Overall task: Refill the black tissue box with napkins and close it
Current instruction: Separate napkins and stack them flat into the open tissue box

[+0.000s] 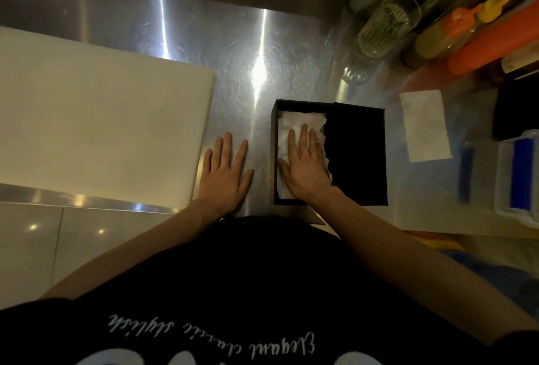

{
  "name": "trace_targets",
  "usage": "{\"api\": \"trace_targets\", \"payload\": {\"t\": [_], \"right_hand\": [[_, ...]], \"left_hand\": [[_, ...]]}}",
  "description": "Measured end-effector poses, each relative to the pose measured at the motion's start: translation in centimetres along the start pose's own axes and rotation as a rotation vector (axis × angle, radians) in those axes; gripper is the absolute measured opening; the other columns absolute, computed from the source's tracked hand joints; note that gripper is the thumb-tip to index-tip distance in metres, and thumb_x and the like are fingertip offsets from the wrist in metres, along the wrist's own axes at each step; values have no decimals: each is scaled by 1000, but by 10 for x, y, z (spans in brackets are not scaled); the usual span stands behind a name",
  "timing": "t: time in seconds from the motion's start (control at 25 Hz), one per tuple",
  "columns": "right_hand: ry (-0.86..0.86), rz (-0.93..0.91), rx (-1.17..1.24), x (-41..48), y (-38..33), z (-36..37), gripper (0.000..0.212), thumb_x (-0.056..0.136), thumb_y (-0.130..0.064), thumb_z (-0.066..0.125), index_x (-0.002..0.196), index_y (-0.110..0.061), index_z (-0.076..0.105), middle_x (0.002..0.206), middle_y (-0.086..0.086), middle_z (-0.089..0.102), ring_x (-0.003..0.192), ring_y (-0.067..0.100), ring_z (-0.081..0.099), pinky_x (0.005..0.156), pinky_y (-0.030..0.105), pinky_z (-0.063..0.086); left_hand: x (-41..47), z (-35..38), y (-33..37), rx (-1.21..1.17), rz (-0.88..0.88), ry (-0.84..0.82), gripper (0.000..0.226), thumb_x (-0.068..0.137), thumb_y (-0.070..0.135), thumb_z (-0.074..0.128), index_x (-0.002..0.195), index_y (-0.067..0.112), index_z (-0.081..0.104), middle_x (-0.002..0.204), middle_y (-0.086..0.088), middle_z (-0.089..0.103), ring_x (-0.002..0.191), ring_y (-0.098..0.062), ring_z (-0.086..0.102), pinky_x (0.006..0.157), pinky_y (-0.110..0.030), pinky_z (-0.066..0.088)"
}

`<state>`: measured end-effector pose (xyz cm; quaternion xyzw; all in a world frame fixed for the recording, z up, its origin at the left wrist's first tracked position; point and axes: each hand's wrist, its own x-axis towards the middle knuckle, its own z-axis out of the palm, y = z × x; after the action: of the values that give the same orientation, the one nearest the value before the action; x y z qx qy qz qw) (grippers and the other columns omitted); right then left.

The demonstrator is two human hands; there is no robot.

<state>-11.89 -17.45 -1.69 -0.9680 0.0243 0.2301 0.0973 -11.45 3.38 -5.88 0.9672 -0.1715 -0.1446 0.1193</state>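
Head view, the only one. Black tissue box (274,131) sits on the steel counter (248,43), close to its near edge, just in front of the person. The box is square, matte and hard-edged. Its left half is open and its right half is covered by a flat black lid (357,154) that looks slid partway across. White napkins (300,121) lie inside the open half, soft and crinkled with ragged edges along the lid side. Right hand (306,166) lies flat on the napkins, fingers straight and close together, pressing down and not pinching. Left hand (226,172) rests palm-down on bare counter just left of the box, fingers slightly spread, holding nothing. My judgement is that the refill is largely in. What is left is settling the stack and bringing the lid fully over, so the box is not yet closed. A loose white sheet (424,125) lies to the right of the box, apart from it; it may be a spare napkin. The counter is brushed metal with streaky glare. A smooth white cutting board (96,119) with a rounded corner lies at left. At far right are a ribbed glass jar (385,26) and glossy orange squeeze bottles (490,43).
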Motion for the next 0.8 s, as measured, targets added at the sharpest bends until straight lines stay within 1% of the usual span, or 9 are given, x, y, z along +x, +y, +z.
{"api": "trace_targets", "payload": {"t": [0.08, 0.16, 0.24, 0.32, 0.44, 0.56, 0.68, 0.72, 0.8], "right_hand": [[18, -16, -1, -1, -2, -2, 73, 101, -49, 26, 153, -8, -3, 160, 23, -10, 147, 38, -9, 119, 50, 1], [97, -51, -32, -2, -8, -4, 69, 102, -46, 27, 154, -6, 3, 160, 23, -4, 148, 38, -3, 118, 51, 4], [157, -38, -65, -4, -7, -6, 65, 102, -42, 27, 154, -6, 8, 161, 21, 0, 149, 37, 0, 118, 50, 2], [122, -24, -58, -3, -1, -3, 66, 102, -41, 27, 153, -4, 7, 160, 24, 0, 148, 38, 0, 118, 49, 1], [13, -9, -21, 0, 2, 6, 70, 102, -43, 25, 152, -3, -3, 158, 26, -10, 147, 39, -9, 120, 50, -2], [-6, -2, 20, -1, -4, 2, 70, 102, -43, 25, 152, -3, -4, 159, 25, -12, 147, 39, -11, 120, 53, -1], [118, -82, 192, -12, -11, -20, 63, 104, -36, 31, 153, -5, 6, 161, 19, -5, 149, 32, -6, 117, 40, -4], [178, -114, 293, -17, -9, -32, 61, 104, -32, 35, 153, -6, 11, 162, 16, 1, 150, 28, -1, 117, 36, -1], [336, -142, 431, -25, 7, -55, 56, 101, -24, 44, 151, -6, 25, 159, 14, 20, 148, 23, 16, 119, 30, 12]], "left_hand": [[1, 0, 0, 4, 0, 9, 65, 99, 50, 27, 156, 22, 14, 162, -18, 5, 149, -35, 3, 117, -50, 9], [-1, -1, -4, 11, -6, 11, 65, 99, 49, 27, 156, 21, 14, 162, -18, 5, 149, -35, 3, 117, -50, 9], [-2, -1, -1, 28, -7, 10, 65, 99, 49, 27, 156, 21, 13, 162, -18, 4, 149, -35, 2, 117, -50, 8], [0, -2, 3, 30, -18, 3, 65, 99, 50, 25, 156, 22, 12, 163, -17, 2, 150, -34, 1, 118, -50, 7], [0, -2, 3, 26, -31, -16, 65, 99, 50, 27, 156, 23, 11, 163, -16, 1, 150, -34, 0, 118, -49, 5], [-3, 0, 1, 47, -37, -39, 66, 99, 51, 26, 156, 23, 10, 162, -17, 2, 149, -35, 1, 117, -50, 6], [-7, -1, -3, 50, -54, -76, 66, 99, 51, 21, 156, 23, 5, 162, -17, -4, 149, -35, -4, 118, -49, 2], [-7, -3, -1, 43, -59, -87, 66, 99, 51, 20, 156, 22, 3, 162, -17, -6, 149, -35, -6, 117, -50, 1], [-5, -4, 6, 26, -78, -92, 67, 97, 48, 18, 156, 20, 4, 162, -18, -6, 149, -36, -8, 117, -52, 0]]}}
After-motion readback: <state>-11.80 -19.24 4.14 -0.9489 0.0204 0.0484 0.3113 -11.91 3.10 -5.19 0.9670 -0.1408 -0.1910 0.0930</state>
